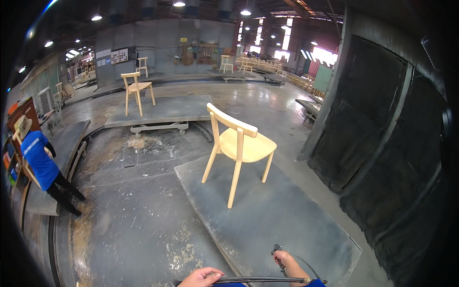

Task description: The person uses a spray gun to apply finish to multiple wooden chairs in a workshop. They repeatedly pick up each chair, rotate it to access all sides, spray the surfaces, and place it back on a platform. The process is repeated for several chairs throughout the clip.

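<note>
A pale wooden chair (248, 146) with a curved back rail stands upright on a grey flat platform (291, 217) ahead of me. Low in the picture, my right hand (286, 260) is wrapped round a small dark spray gun (277, 248), whose head sticks out past the fingers. To its left, my left hand (201, 277) is closed on a black hose (263, 279) that runs across in front of me to a fitting near my right forearm. Neither hand touches the chair. The lower part of the spray gun is partly hidden.
A second chair (137, 88) stands on a wheeled platform (186, 107) farther back. At left, a person in a blue shirt (40, 155) is beside another platform (40, 193). Dark padded panels (368, 115) rise at right. A curved floor track (51, 248) runs at left.
</note>
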The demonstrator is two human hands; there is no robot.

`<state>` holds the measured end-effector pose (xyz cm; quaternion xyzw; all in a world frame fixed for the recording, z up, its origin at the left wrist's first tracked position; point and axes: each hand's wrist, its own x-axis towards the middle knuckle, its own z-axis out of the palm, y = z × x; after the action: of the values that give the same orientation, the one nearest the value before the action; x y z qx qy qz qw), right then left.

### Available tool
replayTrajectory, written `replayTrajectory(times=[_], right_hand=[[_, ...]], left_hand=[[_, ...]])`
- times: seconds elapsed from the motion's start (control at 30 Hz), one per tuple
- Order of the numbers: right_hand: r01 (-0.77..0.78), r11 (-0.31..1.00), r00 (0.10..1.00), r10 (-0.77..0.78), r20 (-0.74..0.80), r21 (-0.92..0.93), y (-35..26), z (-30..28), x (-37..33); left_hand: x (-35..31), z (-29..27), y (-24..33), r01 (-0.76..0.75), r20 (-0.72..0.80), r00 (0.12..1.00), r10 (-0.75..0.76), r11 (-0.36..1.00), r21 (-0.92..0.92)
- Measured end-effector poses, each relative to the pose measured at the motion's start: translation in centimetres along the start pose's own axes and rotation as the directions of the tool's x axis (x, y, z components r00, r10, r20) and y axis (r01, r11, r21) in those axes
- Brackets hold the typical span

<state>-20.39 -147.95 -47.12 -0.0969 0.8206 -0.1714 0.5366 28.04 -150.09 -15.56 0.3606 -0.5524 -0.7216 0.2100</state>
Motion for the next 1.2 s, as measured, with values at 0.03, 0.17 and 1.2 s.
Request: replayTrajectory(times=[0.03, 0.17, 1.2], right_hand=[[0.015, 0.997, 0.999, -0.013, -0.029, 0.081, -1.5, -0.3, -0.3], [0.088, 0.942, 0.977, -0.018, -0.214, 0.323, -4.9, -0.5, -3.6], [0.840, 0.228, 0.390, 0.375, -0.841, 0.492, -26.8, 15.9, -26.9]], left_hand=[[1.1, -1.4, 0.7, -0.008, 0.058, 0.998, 0.011, 0.998, -0.066], [5.4, -8.3, 2.9, 0.003, 0.271, 0.961, 0.056, 0.977, -0.213], [43.4, -28.7, 10.1, -0.040, 0.790, 0.515, -0.333, 0.911, 0.410]])
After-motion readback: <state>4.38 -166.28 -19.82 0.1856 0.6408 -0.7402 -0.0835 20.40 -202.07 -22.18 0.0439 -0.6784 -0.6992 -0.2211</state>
